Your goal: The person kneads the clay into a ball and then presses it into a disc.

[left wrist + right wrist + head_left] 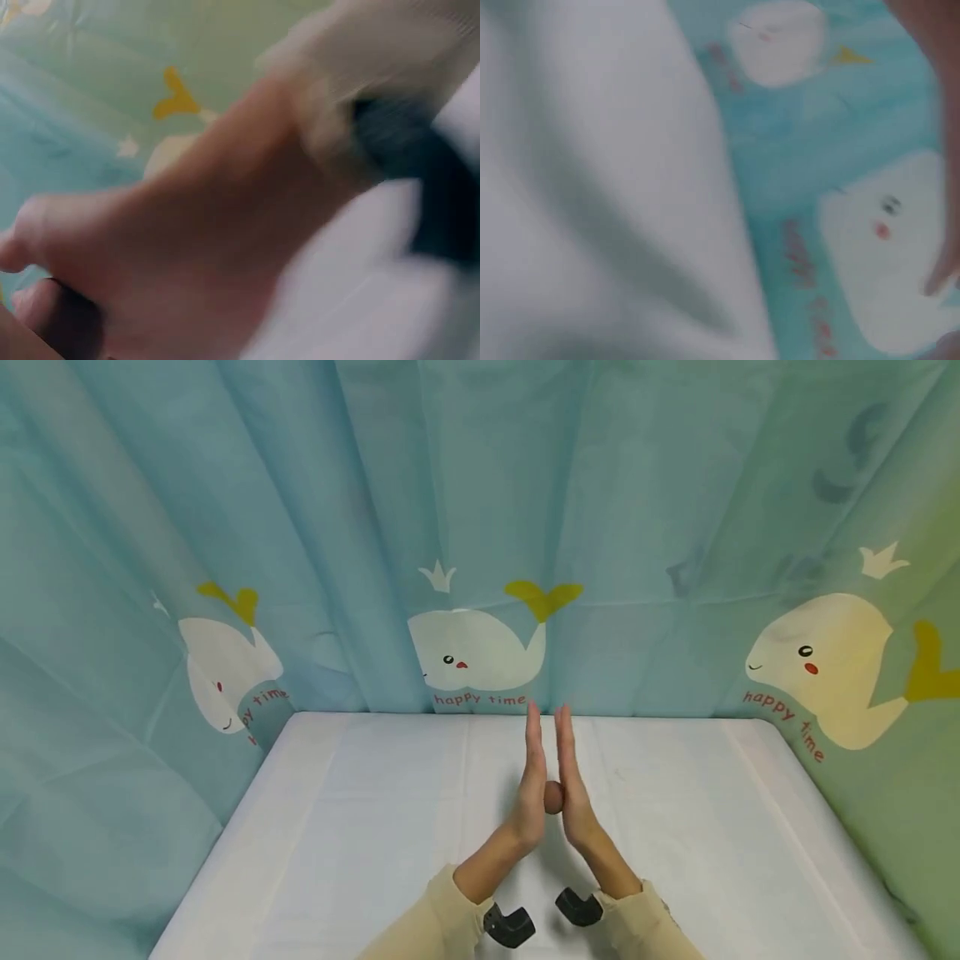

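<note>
Between my two palms sits a small brown ball (553,797), pressed from both sides above the white table. My left hand (534,789) is held upright, its straight fingers pointing away toward the curtain. Facing it, my right hand (574,793) mirrors that pose, and a narrow gap separates the fingertips. In the left wrist view the ball (73,322) appears dark at the lower left, partly covered by the hands. The right wrist view is blurred and catches only a strip of hand at its right edge.
A white-covered table (360,827) lies under the hands. Behind and beside it hangs a blue-green curtain (480,485) printed with whales. Black wrist mounts (510,927) stick out below the cream sleeves (431,918), close to each other.
</note>
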`<state>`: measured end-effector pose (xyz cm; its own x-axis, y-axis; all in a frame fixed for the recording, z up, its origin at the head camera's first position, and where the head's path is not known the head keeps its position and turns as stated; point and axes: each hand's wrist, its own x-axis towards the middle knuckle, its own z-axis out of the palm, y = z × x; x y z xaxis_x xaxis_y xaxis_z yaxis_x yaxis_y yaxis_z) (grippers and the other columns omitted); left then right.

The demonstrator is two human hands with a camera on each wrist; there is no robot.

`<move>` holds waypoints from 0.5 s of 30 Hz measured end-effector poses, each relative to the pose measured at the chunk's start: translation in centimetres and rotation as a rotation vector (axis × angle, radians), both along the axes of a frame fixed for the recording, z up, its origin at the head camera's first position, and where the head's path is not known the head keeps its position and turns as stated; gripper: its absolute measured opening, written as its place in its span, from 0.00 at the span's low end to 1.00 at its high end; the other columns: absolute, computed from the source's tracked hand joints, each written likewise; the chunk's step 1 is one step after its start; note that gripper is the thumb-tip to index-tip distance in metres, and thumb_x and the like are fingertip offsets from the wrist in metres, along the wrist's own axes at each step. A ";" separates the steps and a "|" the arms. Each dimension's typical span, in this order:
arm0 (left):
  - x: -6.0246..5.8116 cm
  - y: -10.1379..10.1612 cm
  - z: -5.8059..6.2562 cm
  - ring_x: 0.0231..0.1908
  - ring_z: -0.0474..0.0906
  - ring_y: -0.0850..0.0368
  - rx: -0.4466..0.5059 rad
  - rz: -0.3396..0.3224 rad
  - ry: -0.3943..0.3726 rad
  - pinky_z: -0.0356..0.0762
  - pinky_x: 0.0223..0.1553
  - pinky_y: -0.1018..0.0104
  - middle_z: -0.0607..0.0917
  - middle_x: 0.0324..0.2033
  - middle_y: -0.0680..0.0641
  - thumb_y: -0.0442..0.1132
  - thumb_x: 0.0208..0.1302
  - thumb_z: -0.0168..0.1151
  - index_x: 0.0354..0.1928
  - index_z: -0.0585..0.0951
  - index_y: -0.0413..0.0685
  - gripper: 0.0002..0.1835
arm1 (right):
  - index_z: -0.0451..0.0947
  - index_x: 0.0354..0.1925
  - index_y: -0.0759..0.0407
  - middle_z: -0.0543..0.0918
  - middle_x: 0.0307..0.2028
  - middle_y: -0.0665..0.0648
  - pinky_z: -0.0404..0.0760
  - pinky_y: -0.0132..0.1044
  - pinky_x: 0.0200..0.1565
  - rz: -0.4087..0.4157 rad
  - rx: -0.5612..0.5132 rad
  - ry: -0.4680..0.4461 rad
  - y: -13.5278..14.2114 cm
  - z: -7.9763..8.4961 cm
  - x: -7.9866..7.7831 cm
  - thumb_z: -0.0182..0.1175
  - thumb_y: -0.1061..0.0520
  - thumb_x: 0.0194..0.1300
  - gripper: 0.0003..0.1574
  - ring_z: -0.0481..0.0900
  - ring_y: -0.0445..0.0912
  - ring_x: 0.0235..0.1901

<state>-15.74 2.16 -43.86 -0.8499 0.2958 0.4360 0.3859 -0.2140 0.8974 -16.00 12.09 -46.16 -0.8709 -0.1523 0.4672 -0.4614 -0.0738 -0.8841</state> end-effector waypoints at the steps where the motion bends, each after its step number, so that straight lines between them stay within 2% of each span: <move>1: -0.3 -0.1 0.2 0.79 0.25 0.54 0.004 0.020 0.005 0.26 0.75 0.40 0.31 0.81 0.51 0.53 0.83 0.17 0.82 0.30 0.54 0.33 | 0.27 0.83 0.44 0.33 0.82 0.50 0.29 0.65 0.71 0.016 0.003 0.001 -0.3 -0.3 0.5 0.15 0.52 0.85 0.34 0.30 0.45 0.80; 4: -1.4 -0.4 -0.2 0.80 0.27 0.55 -0.007 0.064 0.009 0.27 0.76 0.41 0.33 0.82 0.52 0.51 0.83 0.17 0.83 0.32 0.54 0.32 | 0.28 0.83 0.44 0.35 0.83 0.52 0.29 0.67 0.70 0.047 -0.020 0.010 -1.2 -0.1 1.7 0.16 0.49 0.84 0.35 0.30 0.45 0.80; 7: -1.7 -0.3 -1.4 0.80 0.28 0.57 -0.052 0.072 0.007 0.29 0.76 0.42 0.33 0.82 0.54 0.51 0.84 0.16 0.83 0.32 0.55 0.31 | 0.29 0.83 0.46 0.36 0.83 0.55 0.29 0.68 0.70 0.014 -0.025 0.053 -1.3 1.0 2.0 0.18 0.47 0.84 0.35 0.30 0.49 0.81; 9: -1.2 0.0 -2.1 0.79 0.27 0.56 -0.064 0.041 -0.008 0.29 0.76 0.41 0.32 0.81 0.54 0.52 0.83 0.15 0.82 0.31 0.56 0.31 | 0.30 0.84 0.46 0.37 0.83 0.55 0.29 0.68 0.71 -0.026 -0.016 0.053 -0.9 1.5 1.5 0.18 0.46 0.85 0.35 0.30 0.50 0.81; 11: -0.4 0.2 -2.3 0.79 0.25 0.55 -0.063 0.002 -0.036 0.28 0.75 0.40 0.30 0.81 0.54 0.54 0.83 0.15 0.82 0.29 0.57 0.32 | 0.30 0.84 0.42 0.39 0.83 0.51 0.30 0.65 0.72 -0.065 -0.010 0.015 -0.4 1.6 0.8 0.18 0.46 0.85 0.35 0.31 0.48 0.81; 13: 0.5 0.3 -1.9 0.79 0.24 0.53 -0.041 -0.037 -0.065 0.27 0.75 0.40 0.28 0.81 0.54 0.56 0.82 0.14 0.82 0.28 0.57 0.33 | 0.31 0.83 0.38 0.39 0.82 0.48 0.30 0.63 0.73 -0.086 -0.017 -0.030 0.0 1.0 0.0 0.18 0.46 0.85 0.34 0.31 0.46 0.80; 15: 0.9 0.1 -1.1 0.79 0.25 0.51 0.002 -0.044 -0.079 0.27 0.75 0.40 0.28 0.81 0.54 0.56 0.82 0.14 0.82 0.28 0.55 0.33 | 0.31 0.83 0.35 0.40 0.82 0.45 0.30 0.63 0.73 -0.080 -0.026 -0.061 0.2 0.1 -0.4 0.17 0.47 0.85 0.33 0.31 0.45 0.80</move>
<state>-14.83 2.30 -44.97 -0.8680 0.3326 0.3687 0.3043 -0.2305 0.9243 -16.38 12.25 -46.08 -0.9070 -0.0696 0.4154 -0.4117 -0.0625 -0.9092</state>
